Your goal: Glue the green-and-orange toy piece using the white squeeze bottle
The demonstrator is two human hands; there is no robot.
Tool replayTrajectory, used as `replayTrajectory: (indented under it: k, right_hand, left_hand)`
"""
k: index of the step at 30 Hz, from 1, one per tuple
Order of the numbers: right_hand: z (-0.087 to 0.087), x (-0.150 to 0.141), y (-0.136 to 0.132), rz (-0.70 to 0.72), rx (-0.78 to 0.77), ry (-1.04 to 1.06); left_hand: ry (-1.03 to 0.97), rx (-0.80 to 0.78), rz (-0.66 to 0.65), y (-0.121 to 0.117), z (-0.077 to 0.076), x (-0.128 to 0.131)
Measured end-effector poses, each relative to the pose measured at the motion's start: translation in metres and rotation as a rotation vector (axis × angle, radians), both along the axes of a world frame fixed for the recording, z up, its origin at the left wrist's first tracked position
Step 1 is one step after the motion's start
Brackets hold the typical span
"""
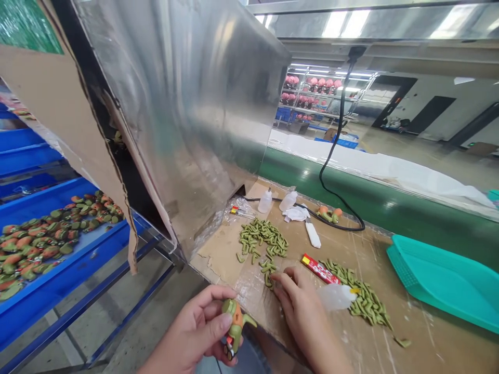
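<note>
My left hand grips a small green and orange toy figure between thumb and fingers, in front of the table's edge. A green limb sticks out from the figure's right side, and black and white round parts show at its lower end. Over the table, my right hand is bent with its fingertips together at a small curved green piece. That piece lies at the near end of a loose pile of curved green pieces. Beside my right wrist, a squeeze bottle lies by a second pile of green pieces.
A red packet, a white-wrapped blade, two upright bottles and a black cable are on the cardboard-covered table. A teal tray stands right. Left are a metal housing and blue crates of similar figures.
</note>
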State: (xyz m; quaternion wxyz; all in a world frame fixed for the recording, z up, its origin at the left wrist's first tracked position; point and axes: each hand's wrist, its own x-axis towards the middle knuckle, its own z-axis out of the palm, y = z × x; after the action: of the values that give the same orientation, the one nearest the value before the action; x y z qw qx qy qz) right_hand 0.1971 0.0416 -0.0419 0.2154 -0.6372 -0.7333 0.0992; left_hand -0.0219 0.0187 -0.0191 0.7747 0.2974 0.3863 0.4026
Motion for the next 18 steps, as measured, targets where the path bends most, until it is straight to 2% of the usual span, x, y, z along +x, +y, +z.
replayTrajectory:
  k: [7, 12, 16, 18]
  right_hand:
    - [0.000, -0.013, 0.001, -0.030, -0.100, 0.055]
    - [-0.007, -0.010, 0.001, -0.039, -0.115, 0.109]
    - [-0.017, -0.007, -0.017, -0.037, -0.101, 0.194]
    - [-0.017, -0.012, -0.033, -0.036, -0.110, 0.324]
  left_hand:
    - [-0.010, 0.005, -0.020, -0.002, 0.001, 0.008]
    - [-0.021, 0.012, -0.020, -0.003, 0.000, 0.008]
    - [-0.068, -0.011, -0.031, -0.003, 0.000, 0.008]
    - [-0.128, -0.037, -0.049, -0.003, 0.000, 0.009]
